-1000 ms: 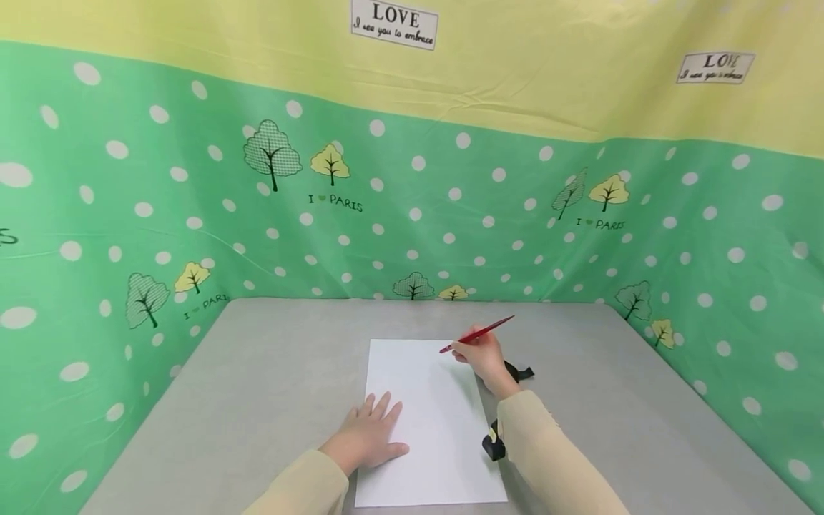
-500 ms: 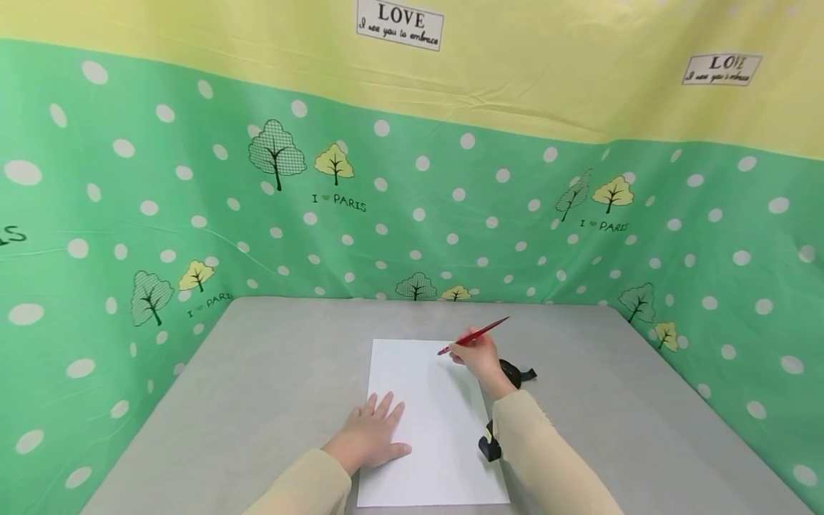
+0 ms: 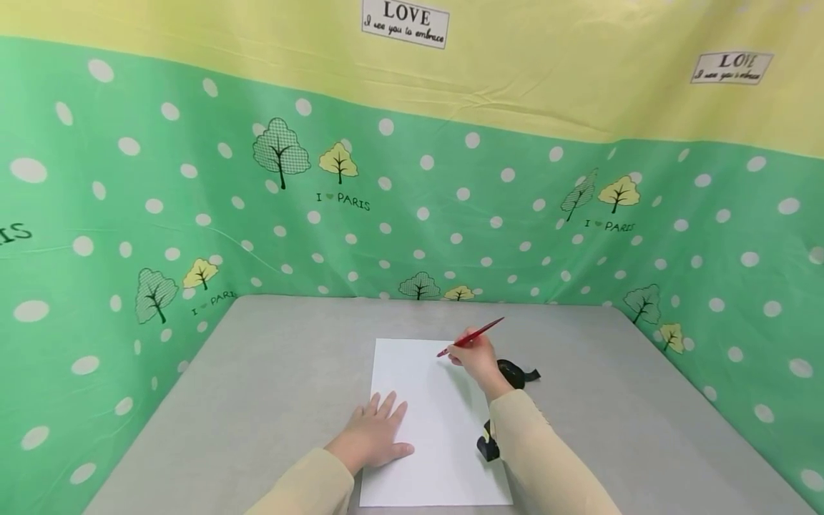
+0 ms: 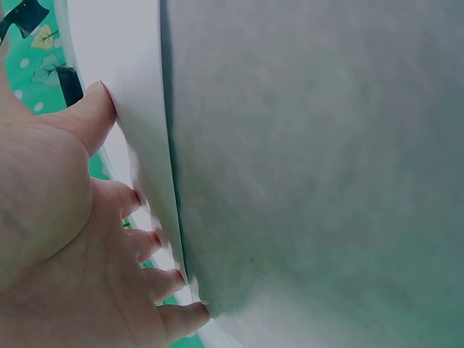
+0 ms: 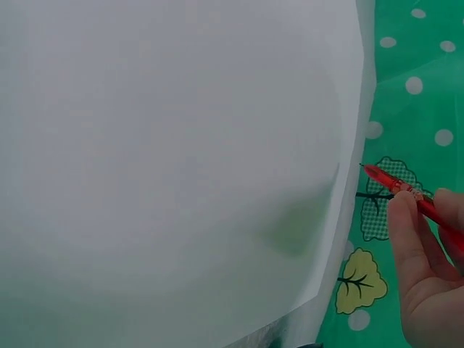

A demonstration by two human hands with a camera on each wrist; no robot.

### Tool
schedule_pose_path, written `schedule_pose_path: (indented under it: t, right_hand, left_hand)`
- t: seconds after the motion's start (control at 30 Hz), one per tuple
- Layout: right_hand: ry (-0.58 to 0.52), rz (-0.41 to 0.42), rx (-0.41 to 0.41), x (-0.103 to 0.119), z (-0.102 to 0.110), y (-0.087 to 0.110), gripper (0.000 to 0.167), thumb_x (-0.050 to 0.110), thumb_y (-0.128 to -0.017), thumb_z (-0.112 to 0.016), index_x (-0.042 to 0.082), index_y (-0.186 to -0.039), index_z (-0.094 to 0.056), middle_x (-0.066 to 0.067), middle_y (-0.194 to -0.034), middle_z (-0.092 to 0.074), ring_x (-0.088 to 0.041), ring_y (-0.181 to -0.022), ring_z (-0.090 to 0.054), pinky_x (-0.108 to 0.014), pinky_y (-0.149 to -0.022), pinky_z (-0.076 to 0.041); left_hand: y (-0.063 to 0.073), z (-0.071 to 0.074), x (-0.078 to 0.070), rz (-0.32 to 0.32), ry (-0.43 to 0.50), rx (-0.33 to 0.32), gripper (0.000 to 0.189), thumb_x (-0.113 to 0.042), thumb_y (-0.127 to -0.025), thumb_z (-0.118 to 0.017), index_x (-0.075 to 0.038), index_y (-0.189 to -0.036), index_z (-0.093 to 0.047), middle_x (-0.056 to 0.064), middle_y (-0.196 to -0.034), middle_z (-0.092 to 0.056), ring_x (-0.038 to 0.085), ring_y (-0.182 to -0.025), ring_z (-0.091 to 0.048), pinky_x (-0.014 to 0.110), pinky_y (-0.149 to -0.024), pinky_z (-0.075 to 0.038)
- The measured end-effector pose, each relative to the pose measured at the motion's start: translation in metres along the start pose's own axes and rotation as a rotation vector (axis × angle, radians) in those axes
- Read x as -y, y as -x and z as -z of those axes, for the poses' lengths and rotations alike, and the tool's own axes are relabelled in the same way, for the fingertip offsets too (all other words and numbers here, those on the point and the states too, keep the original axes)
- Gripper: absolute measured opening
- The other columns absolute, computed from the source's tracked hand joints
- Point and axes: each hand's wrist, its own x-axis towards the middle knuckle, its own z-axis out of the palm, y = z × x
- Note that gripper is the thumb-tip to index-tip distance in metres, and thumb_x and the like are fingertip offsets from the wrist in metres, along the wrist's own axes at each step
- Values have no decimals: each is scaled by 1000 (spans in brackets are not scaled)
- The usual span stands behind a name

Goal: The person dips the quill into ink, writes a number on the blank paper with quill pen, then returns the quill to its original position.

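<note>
A white sheet of paper (image 3: 444, 458) lies upright on the grey table in the head view. My left hand (image 3: 373, 433) rests flat on its left side, fingers spread, with the thumb pointing inward. Near the far right corner, my right hand (image 3: 473, 357) pinches a slim red pen (image 3: 484, 328) between thumb and fingers. The pen slants, its tip down to the left over the paper and its tapered end up to the right. In the right wrist view the red pen (image 5: 399, 187) shows a thin point. No marks show on the sheet.
Black gear (image 3: 511, 374) with a loose strap end shows beside the right wrist, and another black piece (image 3: 488, 447) overlaps the sheet's right edge. Grey table (image 3: 277, 372) surrounds the paper. A green and yellow patterned curtain (image 3: 360, 236) closes off the back and sides.
My right hand has shifted slightly left and nearer over the paper with the pen. The left hand stays in place on the sheet. The head view has turned a little to the left.
</note>
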Motion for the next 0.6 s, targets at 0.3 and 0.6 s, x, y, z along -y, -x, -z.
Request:
schedule_pose_path:
  t: [0.3, 0.6]
  right_hand:
    - [28, -2, 20, -1, -1, 0, 13, -2, -83, -65, 0, -84, -52, -15, -83, -63, -24, -71, -63, -35, -68, -55]
    - [32, -13, 18, -3, -1, -1, 13, -1, -83, -65, 1, -85, -52, -15, -85, -62, -24, -71, -62, -33, -67, -55]
  left_hand:
    - [2, 2, -3, -6, -5, -6, 71, -50, -85, -57, -5, -138, -40, 19, -145, -29, 43, -131, -22, 58, -102, -21]
    - [4, 4, -5, -6, 0, -13, 71, -49, -85, -57, -5, -138, -41, 19, -145, -29, 43, -131, -21, 58, -102, -21]
